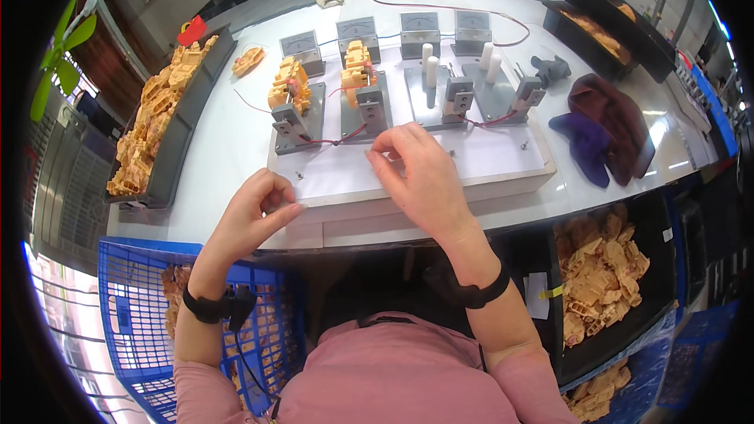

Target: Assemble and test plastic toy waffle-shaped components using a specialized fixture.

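My left hand [258, 208] hovers by the front left corner of a white board [345, 180], fingers loosely curled and thumb held apart, with nothing visible in it. Over the board's middle, my right hand [420, 177] brings thumb and forefinger together; anything between their tips is too small to make out. Just beyond it stands a grey metal fixture [369, 106] carrying a tan plastic part [357, 63]. Another tan plastic part [289, 85] sits on the leftmost fixture [292, 129]. Two fixtures farther right bear white upright pegs [431, 72]. Analog panel meters [420, 30] line the board's back.
A long dark tray [188, 122] heaped with tan parts stands left. One loose part [248, 61] lies beside it. Dark cloths [609, 126] and black trays [589, 35] are at right. Below the table are a blue crate [129, 322] and a black bin [660, 267] of parts.
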A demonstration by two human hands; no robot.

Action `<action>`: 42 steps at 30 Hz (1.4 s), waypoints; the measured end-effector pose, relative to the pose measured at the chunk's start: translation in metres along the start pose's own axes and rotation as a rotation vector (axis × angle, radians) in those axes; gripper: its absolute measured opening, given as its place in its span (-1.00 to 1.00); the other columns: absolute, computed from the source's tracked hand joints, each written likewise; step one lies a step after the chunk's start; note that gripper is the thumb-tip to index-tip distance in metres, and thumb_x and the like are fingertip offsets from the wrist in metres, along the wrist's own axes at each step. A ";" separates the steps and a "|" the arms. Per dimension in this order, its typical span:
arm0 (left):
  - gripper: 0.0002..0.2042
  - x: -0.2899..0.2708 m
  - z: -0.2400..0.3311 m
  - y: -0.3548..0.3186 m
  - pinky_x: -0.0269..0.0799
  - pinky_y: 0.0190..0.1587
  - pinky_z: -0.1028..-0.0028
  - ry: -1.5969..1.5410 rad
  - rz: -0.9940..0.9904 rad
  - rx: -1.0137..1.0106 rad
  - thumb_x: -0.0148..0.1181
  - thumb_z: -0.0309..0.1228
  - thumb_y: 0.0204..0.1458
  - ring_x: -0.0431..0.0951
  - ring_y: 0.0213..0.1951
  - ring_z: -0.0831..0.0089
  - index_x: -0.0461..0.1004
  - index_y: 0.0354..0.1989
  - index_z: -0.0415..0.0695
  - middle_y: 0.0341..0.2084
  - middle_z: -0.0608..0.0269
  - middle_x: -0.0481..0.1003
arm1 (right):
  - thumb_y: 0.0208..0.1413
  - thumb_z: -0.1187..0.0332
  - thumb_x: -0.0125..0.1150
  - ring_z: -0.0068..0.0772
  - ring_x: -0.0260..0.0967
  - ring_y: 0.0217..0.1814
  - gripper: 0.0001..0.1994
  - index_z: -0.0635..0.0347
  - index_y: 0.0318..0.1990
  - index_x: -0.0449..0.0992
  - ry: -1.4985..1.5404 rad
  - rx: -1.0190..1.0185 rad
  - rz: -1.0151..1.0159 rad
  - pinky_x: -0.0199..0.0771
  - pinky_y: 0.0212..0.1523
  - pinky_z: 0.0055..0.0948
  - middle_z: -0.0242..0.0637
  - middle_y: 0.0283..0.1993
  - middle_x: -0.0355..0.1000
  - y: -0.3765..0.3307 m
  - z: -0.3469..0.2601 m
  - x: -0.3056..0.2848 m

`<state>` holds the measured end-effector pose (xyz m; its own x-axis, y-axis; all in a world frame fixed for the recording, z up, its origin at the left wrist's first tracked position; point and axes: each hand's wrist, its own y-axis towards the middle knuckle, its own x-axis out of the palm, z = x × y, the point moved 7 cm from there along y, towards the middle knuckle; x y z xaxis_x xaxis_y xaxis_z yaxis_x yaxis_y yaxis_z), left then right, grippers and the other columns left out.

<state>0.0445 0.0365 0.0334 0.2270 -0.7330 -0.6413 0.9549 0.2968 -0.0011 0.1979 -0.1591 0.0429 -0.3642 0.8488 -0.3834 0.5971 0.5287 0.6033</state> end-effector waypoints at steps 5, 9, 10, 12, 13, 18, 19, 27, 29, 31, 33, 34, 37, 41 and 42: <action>-0.79 0.001 0.001 0.000 0.30 -0.25 0.52 0.009 -0.001 0.000 0.38 -0.35 0.08 0.31 -0.35 0.52 0.50 -0.28 -0.18 -0.37 0.34 0.34 | 0.13 0.44 0.29 -0.09 0.44 -0.24 -0.92 0.20 -0.28 0.51 -0.016 0.007 -0.005 0.43 -0.22 -0.18 -0.22 -0.29 0.44 0.000 0.001 0.001; -0.80 0.001 0.001 0.000 0.30 -0.24 0.52 -0.005 0.009 0.017 0.38 -0.35 0.08 0.31 -0.34 0.51 0.50 -0.28 -0.18 -0.37 0.33 0.35 | 0.13 0.44 0.29 -0.10 0.44 -0.24 -0.92 0.20 -0.28 0.51 -0.020 -0.001 0.004 0.43 -0.21 -0.19 -0.22 -0.29 0.45 0.000 0.000 0.001; -0.80 0.001 0.001 0.000 0.30 -0.24 0.51 -0.008 0.009 0.020 0.38 -0.35 0.08 0.31 -0.34 0.51 0.50 -0.28 -0.18 -0.37 0.33 0.35 | 0.12 0.44 0.29 -0.11 0.44 -0.25 -0.92 0.19 -0.28 0.51 -0.019 -0.002 0.008 0.43 -0.22 -0.19 -0.23 -0.29 0.45 0.000 -0.001 0.001; -0.80 0.001 0.002 0.000 0.30 -0.24 0.51 0.005 0.011 0.025 0.38 -0.35 0.08 0.31 -0.34 0.51 0.50 -0.29 -0.18 -0.37 0.33 0.35 | 0.12 0.44 0.30 -0.11 0.44 -0.25 -0.92 0.19 -0.29 0.51 -0.021 0.005 0.005 0.43 -0.22 -0.19 -0.23 -0.29 0.45 0.000 -0.001 0.001; -0.80 0.000 0.002 0.000 0.30 -0.24 0.51 0.020 0.011 0.030 0.38 -0.35 0.08 0.31 -0.34 0.51 0.50 -0.29 -0.18 -0.37 0.33 0.35 | 0.12 0.44 0.30 -0.11 0.44 -0.26 -0.92 0.20 -0.29 0.51 -0.023 0.011 0.004 0.43 -0.22 -0.20 -0.23 -0.29 0.45 0.000 0.000 0.001; -0.80 0.000 0.003 -0.001 0.30 -0.24 0.50 0.007 0.019 0.039 0.37 -0.35 0.08 0.31 -0.34 0.50 0.49 -0.29 -0.19 -0.38 0.32 0.35 | 0.12 0.44 0.31 -0.13 0.43 -0.28 -0.92 0.19 -0.30 0.52 -0.043 -0.015 0.015 0.42 -0.24 -0.21 -0.24 -0.30 0.45 0.000 -0.001 0.002; -0.80 0.001 0.005 -0.001 0.30 -0.24 0.50 0.013 0.022 0.046 0.37 -0.36 0.08 0.31 -0.34 0.49 0.49 -0.29 -0.19 -0.38 0.31 0.35 | 0.11 0.44 0.31 -0.14 0.43 -0.29 -0.92 0.19 -0.30 0.52 -0.052 -0.022 0.021 0.42 -0.25 -0.21 -0.24 -0.30 0.45 0.000 -0.002 0.001; -0.80 0.002 0.001 -0.002 0.31 -0.24 0.49 -0.003 0.029 0.074 0.36 -0.36 0.09 0.32 -0.34 0.46 0.49 -0.29 -0.19 -0.38 0.29 0.36 | 0.11 0.44 0.32 -0.16 0.43 -0.34 -0.92 0.19 -0.30 0.52 -0.063 -0.011 0.015 0.42 -0.27 -0.22 -0.24 -0.31 0.46 0.000 -0.002 0.002; -0.80 0.002 -0.001 -0.002 0.31 -0.24 0.48 -0.008 0.033 0.078 0.36 -0.36 0.09 0.33 -0.34 0.46 0.49 -0.29 -0.19 -0.37 0.28 0.36 | 0.11 0.44 0.32 -0.16 0.43 -0.34 -0.92 0.19 -0.30 0.53 -0.066 -0.004 0.009 0.42 -0.28 -0.23 -0.24 -0.31 0.46 0.000 -0.002 0.003; -0.83 0.002 0.001 -0.002 0.42 -0.21 0.58 0.093 0.002 0.126 0.34 -0.47 0.13 0.50 -0.31 0.59 0.44 -0.20 -0.16 -0.29 0.33 0.40 | 0.11 0.44 0.33 -0.17 0.43 -0.34 -0.92 0.19 -0.30 0.53 -0.079 -0.023 0.020 0.42 -0.29 -0.23 -0.24 -0.30 0.47 0.000 -0.001 0.002; -0.83 0.002 0.000 -0.001 0.42 -0.21 0.58 0.083 0.002 0.127 0.34 -0.47 0.13 0.50 -0.31 0.59 0.45 -0.20 -0.16 -0.28 0.33 0.40 | 0.11 0.44 0.33 -0.18 0.44 -0.34 -0.91 0.20 -0.30 0.53 -0.084 -0.014 0.009 0.42 -0.29 -0.23 -0.25 -0.30 0.47 0.001 -0.003 0.003; -0.83 0.002 0.000 -0.001 0.42 -0.22 0.58 0.076 0.002 0.129 0.34 -0.47 0.13 0.50 -0.31 0.59 0.45 -0.21 -0.16 -0.28 0.33 0.39 | 0.11 0.43 0.34 -0.20 0.44 -0.34 -0.91 0.20 -0.30 0.54 -0.087 -0.004 0.001 0.42 -0.29 -0.24 -0.25 -0.31 0.47 0.001 -0.003 0.003; -0.82 0.002 0.004 -0.001 0.37 -0.20 0.47 -0.005 0.038 0.112 0.35 -0.39 0.09 0.39 -0.30 0.43 0.49 -0.28 -0.20 -0.35 0.25 0.40 | 0.11 0.43 0.35 -0.22 0.45 -0.35 -0.91 0.20 -0.31 0.55 -0.091 -0.025 0.010 0.43 -0.29 -0.25 -0.25 -0.31 0.46 0.001 -0.002 0.004; -0.82 0.001 0.003 -0.002 0.38 -0.20 0.47 0.013 0.048 0.124 0.36 -0.39 0.08 0.39 -0.30 0.42 0.49 -0.28 -0.20 -0.35 0.24 0.40 | 0.10 0.43 0.35 -0.22 0.46 -0.35 -0.91 0.20 -0.32 0.55 -0.091 -0.015 -0.004 0.43 -0.29 -0.26 -0.25 -0.31 0.46 0.001 -0.002 0.005; -0.83 0.001 0.004 -0.002 0.38 -0.20 0.52 0.038 0.034 0.139 0.35 -0.43 0.09 0.42 -0.30 0.49 0.48 -0.26 -0.18 -0.32 0.29 0.40 | 0.10 0.43 0.36 -0.22 0.46 -0.35 -0.91 0.20 -0.31 0.56 -0.099 -0.011 -0.003 0.43 -0.29 -0.26 -0.25 -0.31 0.46 0.001 -0.002 0.005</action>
<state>0.0433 0.0328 0.0359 0.2552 -0.6993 -0.6678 0.9646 0.2316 0.1261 0.1949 -0.1543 0.0431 -0.2928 0.8426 -0.4520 0.5883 0.5314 0.6095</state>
